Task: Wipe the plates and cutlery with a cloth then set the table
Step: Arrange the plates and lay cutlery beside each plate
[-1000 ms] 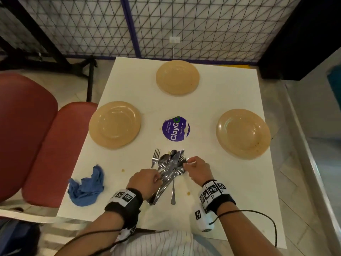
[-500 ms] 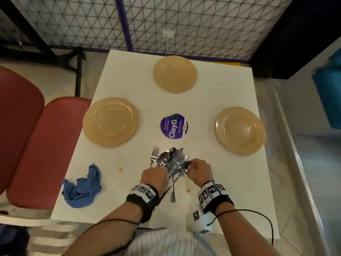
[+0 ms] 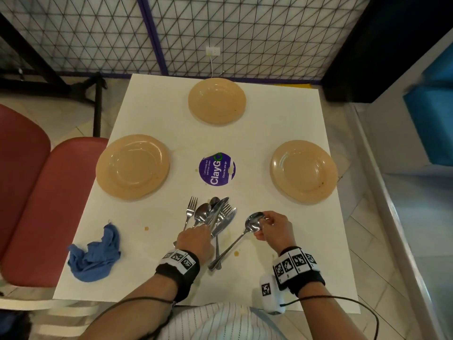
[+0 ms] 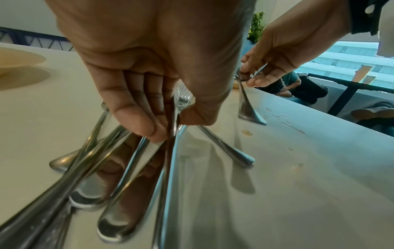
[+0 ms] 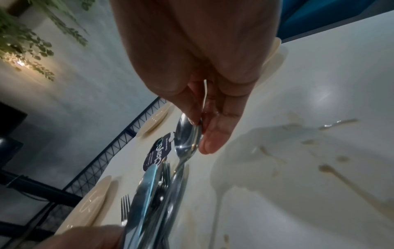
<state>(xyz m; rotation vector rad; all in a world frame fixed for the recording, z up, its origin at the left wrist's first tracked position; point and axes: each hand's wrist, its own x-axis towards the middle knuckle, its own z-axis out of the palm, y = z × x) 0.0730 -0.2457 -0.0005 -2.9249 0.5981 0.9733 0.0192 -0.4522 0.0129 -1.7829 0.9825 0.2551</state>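
Observation:
Three tan plates sit on the white table: a left plate, a far plate and a right plate. A bundle of forks, spoons and knives lies near the front middle. My left hand grips the handles of this cutlery bundle. My right hand pinches the bowl of one spoon, lifted off to the right of the bundle; the spoon shows between thumb and fingers, its handle end still by the pile. A crumpled blue cloth lies at the front left.
A round purple ClayGo sticker marks the table centre. Small brownish stains dot the table near the cutlery. Red seats stand along the left edge, and a wire mesh partition lies beyond the far edge.
My right hand has drawn one spoon by its bowl out of the bundle and moved it right. My left hand has stayed on the cutlery handles.

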